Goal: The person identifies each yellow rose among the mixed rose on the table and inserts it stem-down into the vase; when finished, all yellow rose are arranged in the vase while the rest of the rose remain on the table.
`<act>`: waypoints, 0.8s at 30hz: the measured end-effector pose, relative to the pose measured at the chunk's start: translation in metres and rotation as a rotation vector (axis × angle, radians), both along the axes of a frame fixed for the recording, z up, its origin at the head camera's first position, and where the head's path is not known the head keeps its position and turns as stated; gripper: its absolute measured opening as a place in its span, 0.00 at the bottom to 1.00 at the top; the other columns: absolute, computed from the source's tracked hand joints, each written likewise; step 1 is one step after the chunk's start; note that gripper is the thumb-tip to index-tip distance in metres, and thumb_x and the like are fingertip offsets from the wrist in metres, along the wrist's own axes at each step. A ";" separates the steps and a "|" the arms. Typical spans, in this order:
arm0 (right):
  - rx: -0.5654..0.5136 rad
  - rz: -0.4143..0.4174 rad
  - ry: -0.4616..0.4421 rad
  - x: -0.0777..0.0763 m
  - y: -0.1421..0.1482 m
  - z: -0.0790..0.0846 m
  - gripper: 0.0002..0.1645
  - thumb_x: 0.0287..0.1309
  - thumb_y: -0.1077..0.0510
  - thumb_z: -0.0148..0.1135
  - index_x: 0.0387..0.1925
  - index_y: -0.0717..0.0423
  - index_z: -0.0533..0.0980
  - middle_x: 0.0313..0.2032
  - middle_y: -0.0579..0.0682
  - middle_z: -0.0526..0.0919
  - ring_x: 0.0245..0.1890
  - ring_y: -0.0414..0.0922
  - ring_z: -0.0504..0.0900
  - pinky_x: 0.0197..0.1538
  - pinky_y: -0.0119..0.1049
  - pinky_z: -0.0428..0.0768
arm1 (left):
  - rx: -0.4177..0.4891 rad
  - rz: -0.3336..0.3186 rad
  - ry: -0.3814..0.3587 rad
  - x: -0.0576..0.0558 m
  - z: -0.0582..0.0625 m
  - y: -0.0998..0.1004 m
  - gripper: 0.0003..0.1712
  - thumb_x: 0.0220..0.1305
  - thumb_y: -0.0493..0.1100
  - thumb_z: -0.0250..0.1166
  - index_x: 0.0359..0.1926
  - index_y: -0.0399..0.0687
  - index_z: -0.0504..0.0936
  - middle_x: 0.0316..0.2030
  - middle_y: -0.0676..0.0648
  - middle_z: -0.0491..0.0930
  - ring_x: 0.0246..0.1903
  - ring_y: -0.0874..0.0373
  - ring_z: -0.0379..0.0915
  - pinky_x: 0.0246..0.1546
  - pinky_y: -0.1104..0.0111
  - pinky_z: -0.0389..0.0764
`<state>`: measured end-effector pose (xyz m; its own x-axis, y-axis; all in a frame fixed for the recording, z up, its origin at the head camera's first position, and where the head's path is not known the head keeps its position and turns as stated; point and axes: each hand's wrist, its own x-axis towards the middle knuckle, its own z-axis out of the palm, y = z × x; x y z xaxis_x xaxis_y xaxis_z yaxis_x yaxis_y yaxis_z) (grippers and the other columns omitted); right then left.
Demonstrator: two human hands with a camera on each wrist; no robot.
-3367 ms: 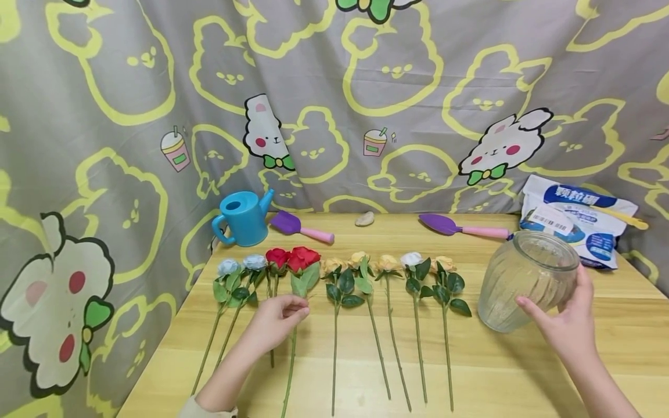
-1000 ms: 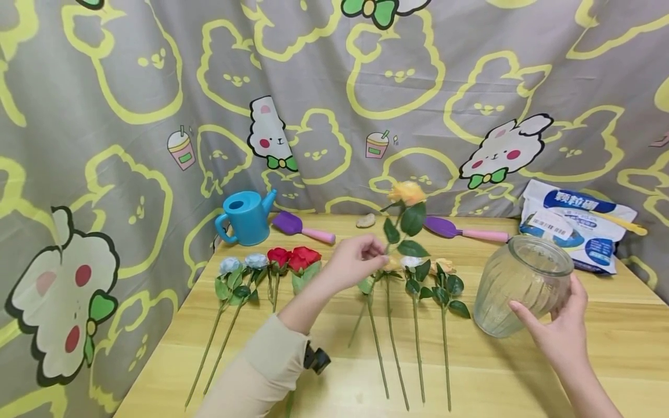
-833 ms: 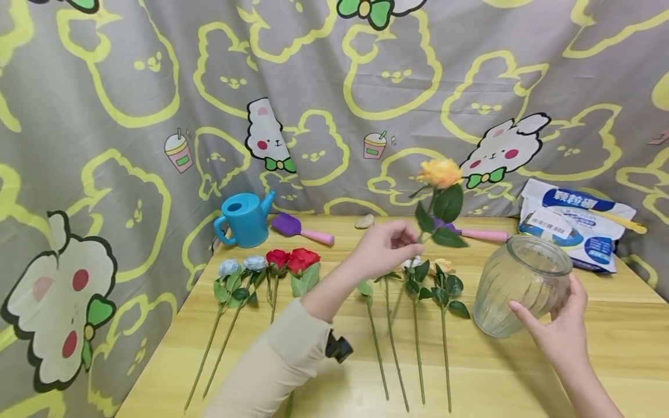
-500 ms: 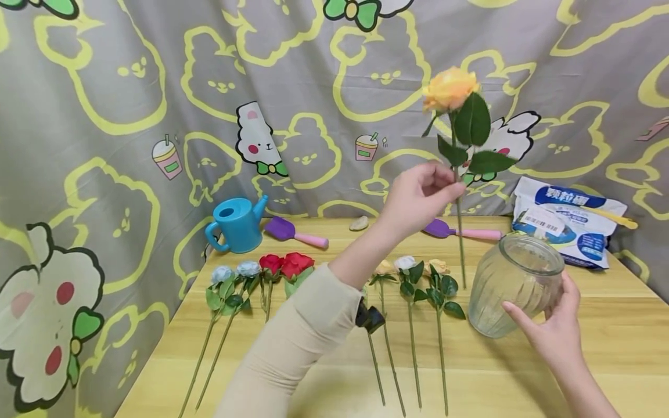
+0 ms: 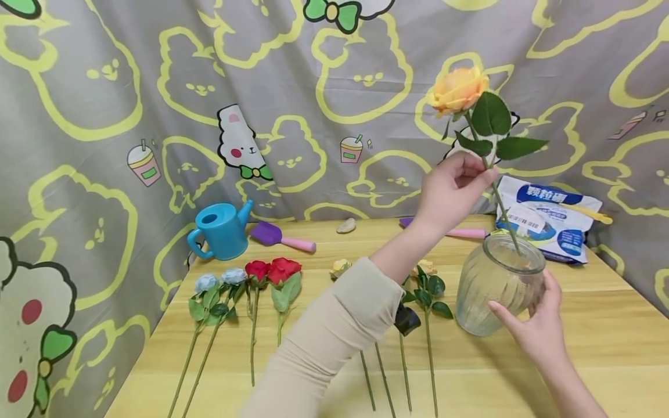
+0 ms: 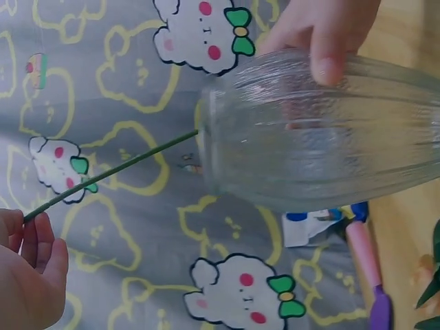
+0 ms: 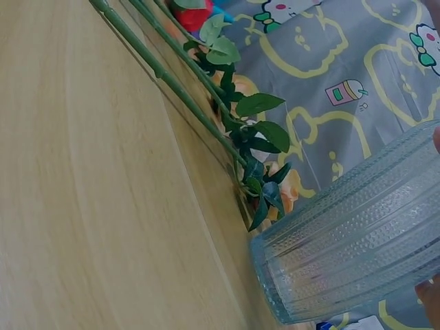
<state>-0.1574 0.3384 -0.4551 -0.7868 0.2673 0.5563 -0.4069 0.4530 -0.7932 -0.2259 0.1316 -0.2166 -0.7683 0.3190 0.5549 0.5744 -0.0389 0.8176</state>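
Note:
My left hand (image 5: 453, 191) pinches the stem of a yellow-orange artificial rose (image 5: 459, 92), holding it bloom-up above the table. Its lower stem (image 6: 113, 173) slants to the mouth of a ribbed clear glass vase (image 5: 493, 293); how far the tip is inside I cannot tell. My right hand (image 5: 540, 328) grips the vase from the right side, thumb across its front. The vase leans a little, its base close to the tabletop in the right wrist view. Left of it lie a yellow rose (image 5: 425, 268) and other stems, partly hidden by my left sleeve.
Two light blue roses (image 5: 207, 283) and two red roses (image 5: 284, 270) lie further left. Behind them are a blue watering can (image 5: 222, 232), a purple trowel (image 5: 266, 233) with pink handle, and a stone (image 5: 346, 226). A second trowel (image 5: 467, 233) and a white-blue bag (image 5: 549, 217) stand behind the vase.
The left hand left the red rose, picked up the yellow-orange rose, and carried it up and right to the vase mouth. The right hand kept hold of the vase.

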 end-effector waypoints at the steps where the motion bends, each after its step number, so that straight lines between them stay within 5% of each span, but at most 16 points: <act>1: 0.003 0.005 0.007 0.003 -0.005 0.005 0.65 0.35 0.75 0.69 0.67 0.44 0.42 0.63 0.53 0.57 0.62 0.42 0.57 0.61 0.23 0.55 | -0.011 0.008 -0.002 -0.001 -0.004 0.002 0.06 0.58 0.39 0.62 0.33 0.40 0.75 0.28 0.50 0.79 0.26 0.72 0.73 0.32 0.84 0.73; 9: -0.021 -0.018 -0.040 0.028 -0.046 0.057 0.64 0.33 0.82 0.64 0.67 0.48 0.42 0.61 0.53 0.57 0.59 0.39 0.59 0.59 0.21 0.57 | -0.196 0.035 -0.036 -0.001 -0.040 0.013 0.06 0.58 0.42 0.63 0.32 0.45 0.77 0.25 0.56 0.76 0.24 0.74 0.70 0.26 0.84 0.73; 15: -0.030 -0.028 -0.043 0.029 -0.049 0.059 0.65 0.32 0.84 0.63 0.67 0.48 0.42 0.62 0.55 0.57 0.59 0.39 0.59 0.60 0.22 0.57 | -0.357 0.033 -0.036 -0.001 -0.060 0.016 0.07 0.57 0.45 0.63 0.34 0.47 0.78 0.26 0.59 0.76 0.24 0.75 0.69 0.27 0.86 0.70; 24: -0.035 -0.017 -0.022 0.031 -0.051 0.059 0.65 0.30 0.84 0.63 0.67 0.49 0.44 0.61 0.52 0.58 0.58 0.39 0.60 0.59 0.23 0.58 | -0.479 0.076 -0.009 0.000 -0.062 0.021 0.09 0.58 0.49 0.62 0.33 0.49 0.80 0.25 0.60 0.78 0.23 0.77 0.68 0.23 0.86 0.69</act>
